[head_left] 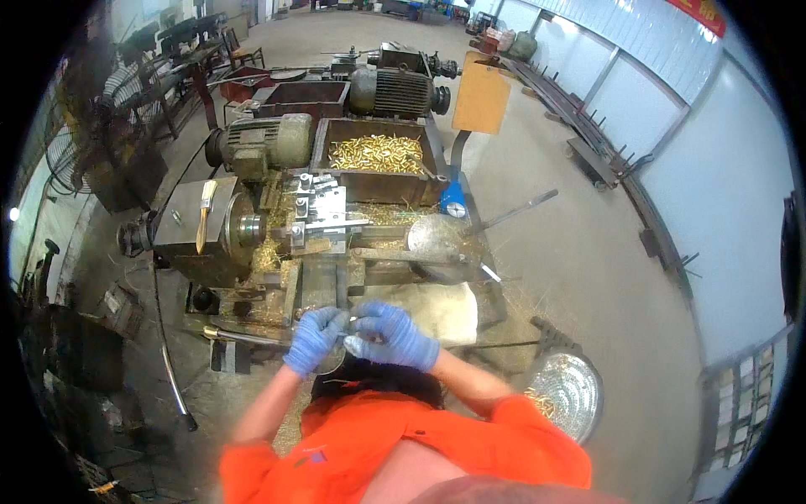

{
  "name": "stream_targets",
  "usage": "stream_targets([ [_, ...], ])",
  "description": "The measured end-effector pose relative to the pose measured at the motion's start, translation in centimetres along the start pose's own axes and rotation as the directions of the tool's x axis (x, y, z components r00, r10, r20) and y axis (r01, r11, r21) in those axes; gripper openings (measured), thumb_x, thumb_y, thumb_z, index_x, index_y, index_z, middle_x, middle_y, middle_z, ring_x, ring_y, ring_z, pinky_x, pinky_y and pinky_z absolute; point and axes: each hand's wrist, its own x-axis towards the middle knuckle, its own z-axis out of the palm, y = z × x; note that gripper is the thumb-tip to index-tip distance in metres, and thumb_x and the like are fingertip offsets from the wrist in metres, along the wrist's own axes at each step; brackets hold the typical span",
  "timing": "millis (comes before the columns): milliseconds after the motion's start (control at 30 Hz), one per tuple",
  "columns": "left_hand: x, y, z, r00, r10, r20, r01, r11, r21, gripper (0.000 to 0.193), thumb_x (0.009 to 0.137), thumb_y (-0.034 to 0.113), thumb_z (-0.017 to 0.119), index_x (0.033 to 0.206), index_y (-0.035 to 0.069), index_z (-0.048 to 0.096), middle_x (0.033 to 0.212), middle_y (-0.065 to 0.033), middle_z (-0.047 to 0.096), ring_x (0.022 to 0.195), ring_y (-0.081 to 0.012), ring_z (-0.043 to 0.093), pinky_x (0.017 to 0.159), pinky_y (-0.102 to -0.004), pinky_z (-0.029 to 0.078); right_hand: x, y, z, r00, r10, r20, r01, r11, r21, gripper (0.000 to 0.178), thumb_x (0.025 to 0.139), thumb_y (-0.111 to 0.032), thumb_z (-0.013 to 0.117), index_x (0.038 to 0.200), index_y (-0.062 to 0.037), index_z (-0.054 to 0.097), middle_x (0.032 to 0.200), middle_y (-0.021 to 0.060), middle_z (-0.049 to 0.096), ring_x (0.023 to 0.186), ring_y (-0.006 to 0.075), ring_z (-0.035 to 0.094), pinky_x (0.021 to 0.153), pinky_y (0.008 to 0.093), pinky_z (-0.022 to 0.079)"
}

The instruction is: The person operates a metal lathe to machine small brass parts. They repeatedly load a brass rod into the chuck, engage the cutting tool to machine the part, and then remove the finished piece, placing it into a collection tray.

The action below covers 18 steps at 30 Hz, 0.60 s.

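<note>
My left hand point(312, 339) and my right hand point(391, 334), both in blue knit gloves, meet in front of my body at the near edge of a small lathe. Fingers on both hands are closed and the tips nearly touch; whatever is between them is too small to make out. Just beyond them is the lathe's tool block point(326, 210) with clamped bits, facing a round chuck point(249, 228) on the left. A pale cloth point(438, 312) lies beside my right hand. Below the hands, a round metal rim point(334, 363) shows partly.
Behind the lathe, a metal box point(321, 160) holds many small brass pieces point(378, 154). A brush point(204, 217) lies on the headstock. At my right stands a round metal basin point(579, 395) with brass pieces. A long lever point(520, 210) sticks out rightward; electric motors point(269, 143) sit behind.
</note>
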Motion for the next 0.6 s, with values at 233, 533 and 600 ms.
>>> stream_targets([
  [233, 0.9, 0.9, -2.5, 0.991, -0.106, 0.084, 0.104, 0.994, 0.028, 0.026, 0.088, 0.020, 0.055, 0.075, -0.001, 0.062, 0.059, -0.0005, 0.055, 0.054, -0.0060, 0.046, 0.049, -0.0232, 0.039, 4.0, -0.1, -0.6, 0.936, -0.295, 0.193, 0.336, 0.912, -0.237, 0.014, 0.071, -0.019, 0.067, 0.079, -0.0082, 0.062, 0.077, 0.0092, 0.057, 0.066, 0.0288, 0.054, 0.057, 0.0380, 0.045],
  [533, -3.7, 5.3, -12.9, 0.981, -0.169, -0.094, 0.178, 0.980, 0.091, 0.022, 0.082, 0.015, 0.062, 0.097, -0.001, 0.062, 0.080, -0.0021, 0.062, 0.071, -0.0080, 0.055, 0.063, -0.0247, 0.047, 9.3, 0.7, 0.9, 0.864, -0.253, 0.435, 0.394, 0.877, -0.274, 0.026, 0.076, -0.033, 0.060, 0.064, -0.0099, 0.062, 0.063, 0.0134, 0.054, 0.065, 0.0324, 0.055, 0.060, 0.0418, 0.045],
  [600, -8.0, 4.6, -18.3, 0.908, -0.116, -0.402, 0.228, 0.943, 0.243, 0.022, 0.082, 0.017, 0.062, 0.098, 0.002, 0.063, 0.082, -0.0032, 0.064, 0.073, -0.0127, 0.060, 0.065, -0.0267, 0.049, 12.2, 0.8, 1.1, 0.891, -0.326, 0.316, 0.403, 0.889, -0.219, 0.029, 0.076, -0.035, 0.060, 0.064, -0.0091, 0.061, 0.066, 0.0125, 0.056, 0.066, 0.0316, 0.056, 0.060, 0.0414, 0.046],
])
